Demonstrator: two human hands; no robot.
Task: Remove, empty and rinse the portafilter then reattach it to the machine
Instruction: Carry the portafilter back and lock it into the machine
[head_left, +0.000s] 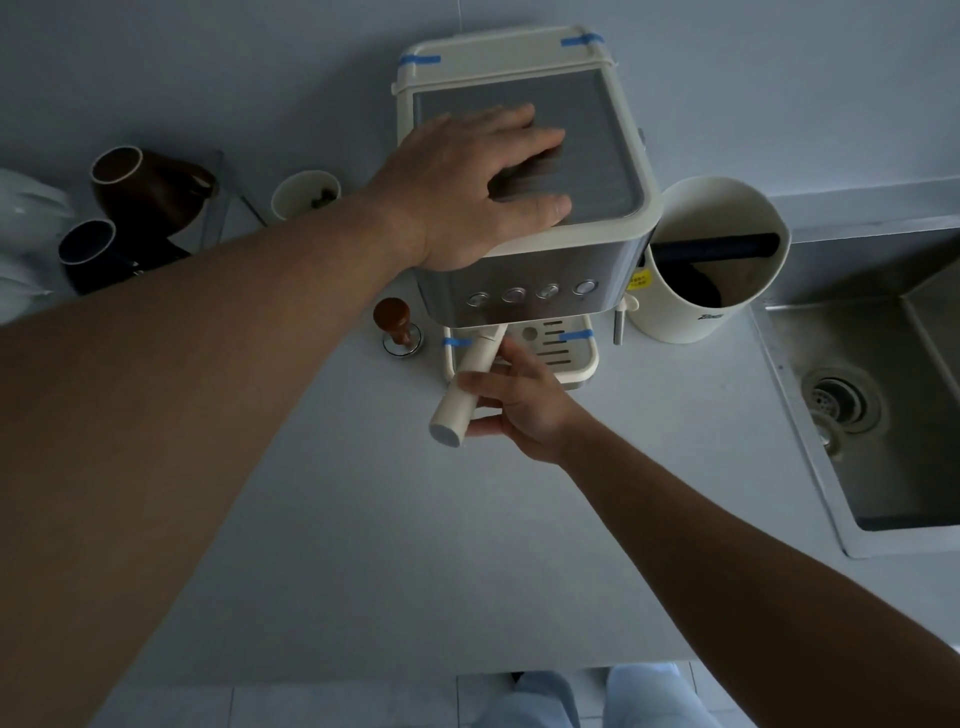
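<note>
Left hand (483, 182) lying flat, fingers spread, palm down on the grey top plate of the machine (524, 249); gripping nothing, just pressing on the lid. Right hand (519, 402) wrapping the cream handle of the portafilter (465, 384), fingers over the upper side, thumb under the lower end. Handle sticking out from beneath the front panel, slanting toward the camera and to the left; basket end hidden under the machine, so impossible to tell whether locked in or loose. Drip tray (584, 358) showing just right of the handle, slotted, with blue tape strips on its rim. Four round buttons sitting in a row on the steel front.

Tamper (397, 327) with brown knob standing on the counter (415, 545) just left of the machine, apart from the handle. Knock box (717, 260), a cream tub with a dark bar across its mouth, standing right of the machine, close against its side. Small cup (304, 195) standing behind the left forearm. Two dark mugs (130, 218) lying tilted on a rack at far left. Sink (883, 405) sitting at the right edge, drain visible, well apart from both hands.
</note>
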